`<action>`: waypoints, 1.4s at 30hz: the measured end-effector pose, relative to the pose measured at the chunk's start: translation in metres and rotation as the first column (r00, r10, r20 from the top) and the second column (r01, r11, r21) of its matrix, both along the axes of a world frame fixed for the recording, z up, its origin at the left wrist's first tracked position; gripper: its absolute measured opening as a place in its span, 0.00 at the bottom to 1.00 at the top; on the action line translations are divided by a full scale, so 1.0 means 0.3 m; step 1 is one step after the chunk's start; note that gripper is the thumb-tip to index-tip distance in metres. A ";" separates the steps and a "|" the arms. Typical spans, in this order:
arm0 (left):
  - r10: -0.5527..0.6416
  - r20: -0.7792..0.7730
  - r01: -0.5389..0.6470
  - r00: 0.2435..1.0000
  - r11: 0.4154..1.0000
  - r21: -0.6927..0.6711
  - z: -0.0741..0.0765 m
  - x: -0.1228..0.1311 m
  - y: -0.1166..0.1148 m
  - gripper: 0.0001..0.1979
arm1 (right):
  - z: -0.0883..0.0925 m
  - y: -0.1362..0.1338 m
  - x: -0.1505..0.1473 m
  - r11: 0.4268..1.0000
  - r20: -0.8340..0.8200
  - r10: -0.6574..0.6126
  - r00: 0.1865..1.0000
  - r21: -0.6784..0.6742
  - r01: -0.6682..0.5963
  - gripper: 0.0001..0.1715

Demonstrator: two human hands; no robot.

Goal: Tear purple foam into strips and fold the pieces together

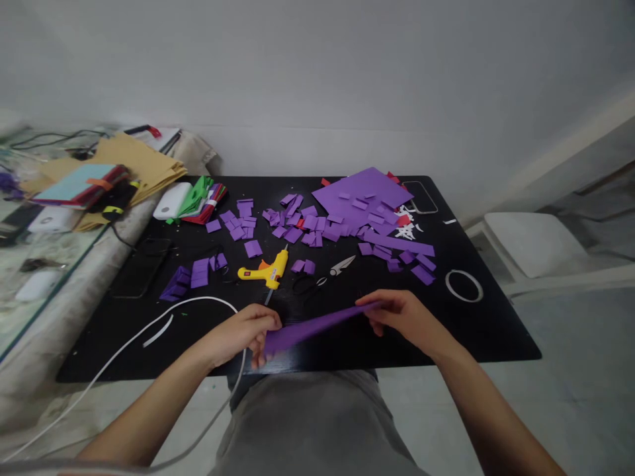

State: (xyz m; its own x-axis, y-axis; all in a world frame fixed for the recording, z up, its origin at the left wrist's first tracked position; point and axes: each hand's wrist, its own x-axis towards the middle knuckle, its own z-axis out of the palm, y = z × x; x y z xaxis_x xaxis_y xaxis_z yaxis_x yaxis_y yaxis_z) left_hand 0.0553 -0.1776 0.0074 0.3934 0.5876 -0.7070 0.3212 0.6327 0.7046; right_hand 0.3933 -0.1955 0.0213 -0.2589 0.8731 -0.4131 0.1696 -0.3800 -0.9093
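Observation:
A long piece of purple paper (315, 328) stretches between my two hands above the front of the black table. My left hand (248, 330) grips its left end, which hangs a little lower. At the raised right end, my right hand (397, 314) pinches the paper between thumb and fingers. Just beyond my left hand lies a yellow glue gun (266, 270) with a grey glue stick poking from its back. Scissors (342, 266) rest with blades apart beyond the paper. Many small folded purple paper pieces (292, 218) are scattered across the far half.
A larger purple sheet (364, 192) lies at the back right, near white paper scraps (407, 231). A tape ring (464, 285) sits at the right. A white cable (163, 314) loops across the left side. Notebooks and brown paper (143, 162) crowd the glass surface at left.

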 end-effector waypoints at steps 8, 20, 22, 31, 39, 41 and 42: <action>-0.409 -0.299 0.500 0.862 0.590 0.634 0.007 0.091 0.052 0.11 | -0.021 0.038 0.064 0.993 0.240 0.061 0.969 -0.109 -0.035 0.24; -0.207 -0.457 0.497 0.865 0.233 0.836 -0.056 0.141 0.161 0.36 | -0.083 -0.001 0.084 0.984 0.341 0.071 0.937 -0.176 -0.011 0.27; -0.134 -0.458 0.477 0.879 0.203 0.855 -0.054 0.129 0.143 0.34 | -0.075 0.001 0.060 0.987 0.406 0.083 0.910 -0.161 -0.018 0.24; -0.025 -0.448 0.447 0.894 0.122 0.886 -0.033 0.074 0.065 0.20 | -0.052 0.023 -0.008 0.999 0.719 0.034 0.694 -0.037 -0.010 0.19; -0.158 -0.634 0.626 0.757 -0.104 0.773 -0.127 0.153 0.017 0.17 | -0.133 0.011 -0.131 0.788 0.677 -0.210 0.705 0.544 -0.288 0.14; -0.142 -0.671 0.655 0.728 -0.144 0.742 -0.148 0.162 0.011 0.18 | -0.174 -0.007 -0.175 0.703 0.666 -0.129 0.735 0.584 -0.406 0.17; -0.132 -0.683 0.665 0.718 -0.158 0.730 -0.156 0.163 0.008 0.19 | -0.194 -0.016 -0.190 0.682 0.673 -0.121 0.729 0.590 -0.432 0.19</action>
State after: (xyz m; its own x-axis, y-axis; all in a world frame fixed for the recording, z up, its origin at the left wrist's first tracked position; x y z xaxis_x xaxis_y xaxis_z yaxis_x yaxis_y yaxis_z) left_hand 0.1041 -0.1751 -0.0394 0.8177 0.5473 0.1782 0.5079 -0.8318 0.2241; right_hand 0.3361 -0.2004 -0.0369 -0.3464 0.9248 0.1571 0.7704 0.3761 -0.5148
